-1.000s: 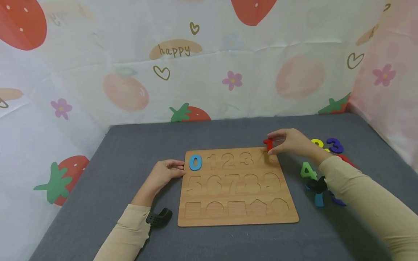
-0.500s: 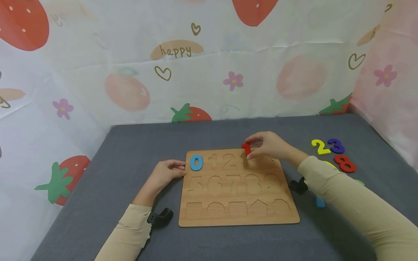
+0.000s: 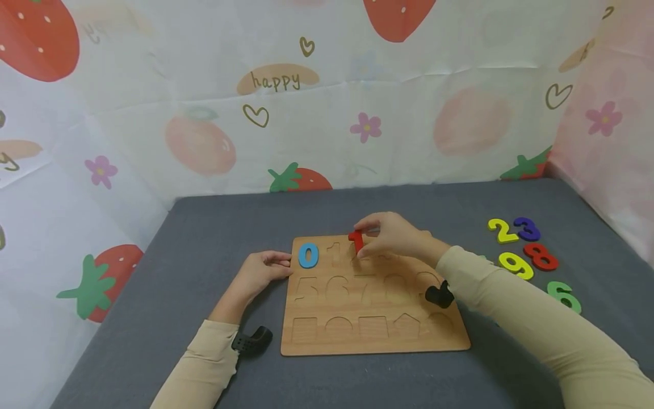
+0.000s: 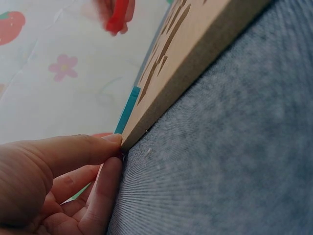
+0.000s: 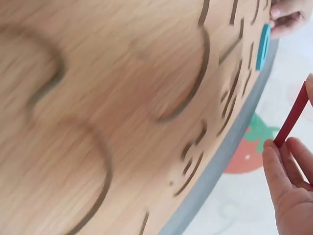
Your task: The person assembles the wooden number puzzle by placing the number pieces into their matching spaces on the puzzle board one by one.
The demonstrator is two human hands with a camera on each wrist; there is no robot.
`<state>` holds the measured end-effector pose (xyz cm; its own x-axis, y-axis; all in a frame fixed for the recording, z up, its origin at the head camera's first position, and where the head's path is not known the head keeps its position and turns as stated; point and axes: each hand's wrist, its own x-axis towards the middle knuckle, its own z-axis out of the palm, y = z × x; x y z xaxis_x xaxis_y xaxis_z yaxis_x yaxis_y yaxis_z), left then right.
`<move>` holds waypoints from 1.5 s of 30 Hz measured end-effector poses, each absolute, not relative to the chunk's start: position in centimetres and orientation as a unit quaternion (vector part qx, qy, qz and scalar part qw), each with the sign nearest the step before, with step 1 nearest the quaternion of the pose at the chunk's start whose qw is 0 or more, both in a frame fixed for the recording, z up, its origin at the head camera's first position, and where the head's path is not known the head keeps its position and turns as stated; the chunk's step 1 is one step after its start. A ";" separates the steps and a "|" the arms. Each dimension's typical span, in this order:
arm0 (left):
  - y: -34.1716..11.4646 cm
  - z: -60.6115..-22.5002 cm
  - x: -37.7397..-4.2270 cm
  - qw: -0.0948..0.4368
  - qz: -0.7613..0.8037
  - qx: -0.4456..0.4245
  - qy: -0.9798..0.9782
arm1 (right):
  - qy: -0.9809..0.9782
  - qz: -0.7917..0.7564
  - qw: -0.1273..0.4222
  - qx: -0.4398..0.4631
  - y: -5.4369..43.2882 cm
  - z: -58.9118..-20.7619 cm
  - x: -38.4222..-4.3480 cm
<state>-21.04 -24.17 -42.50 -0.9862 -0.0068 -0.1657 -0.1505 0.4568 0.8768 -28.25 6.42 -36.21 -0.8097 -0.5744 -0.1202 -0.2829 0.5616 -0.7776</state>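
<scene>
My right hand (image 3: 395, 236) pinches a red number 1 piece (image 3: 356, 241) between thumb and fingers. It holds the piece upright above the top row of a wooden puzzle board (image 3: 352, 307), over the 2 recess; in the right wrist view the red piece (image 5: 292, 115) shows edge-on, apart from the board. At the board's left edge, my left hand (image 3: 260, 270) grips the rim near the upper corner, its thumb (image 4: 93, 149) at the top edge with a finger below. A blue 0 piece (image 3: 309, 255) sits in the first recess, beside the outlined 1 recess (image 3: 334, 254).
On the grey cloth at right lie a yellow 2 (image 3: 502, 230), a purple 3 (image 3: 527, 229), a red 8 (image 3: 540, 257), a yellow 9 (image 3: 516, 266) and a green 6 (image 3: 564, 296). The right sleeve (image 3: 536, 324) hides other pieces. A printed curtain (image 3: 398, 159) hangs behind.
My right hand has carried the red 1 leftward along the board's top row, from the right corner to over the 2 recess. The left hand has stayed at the board's edge.
</scene>
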 end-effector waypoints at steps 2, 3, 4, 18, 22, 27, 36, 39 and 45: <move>-24.1 -42.5 -21.0 0.072 0.522 -0.048 0.849 | 0.868 -0.391 0.183 -0.246 5.8 -36.3 -28.1; -24.1 -42.5 -21.0 0.074 0.521 -0.049 0.849 | 0.870 -0.388 0.184 -0.244 5.5 -36.4 -28.0; -24.1 -42.5 -21.0 0.075 0.522 -0.049 0.848 | 0.871 -0.385 0.183 -0.243 5.2 -36.5 -28.0; -24.2 -43.0 -21.0 0.079 0.520 -0.052 0.849 | 0.883 -0.355 0.182 -0.249 2.2 -37.7 -27.8; -24.2 -42.8 -21.0 0.077 0.519 -0.056 0.849 | 0.889 -0.346 0.174 -0.245 1.7 -37.9 -28.0; -24.1 -42.7 -21.0 0.076 0.523 -0.061 0.847 | 0.888 -0.346 0.176 -0.245 1.3 -38.1 -28.3; -24.2 -42.8 -21.0 0.078 0.522 -0.059 0.847 | 0.891 -0.339 0.177 -0.245 0.8 -38.8 -28.4; -24.3 -42.7 -21.1 0.078 0.523 -0.055 0.847 | 0.890 -0.345 0.176 -0.242 0.6 -38.9 -28.3; -24.5 -42.8 -21.2 0.079 0.524 -0.041 0.847 | 0.893 -0.337 0.172 -0.244 0.4 -38.9 -28.4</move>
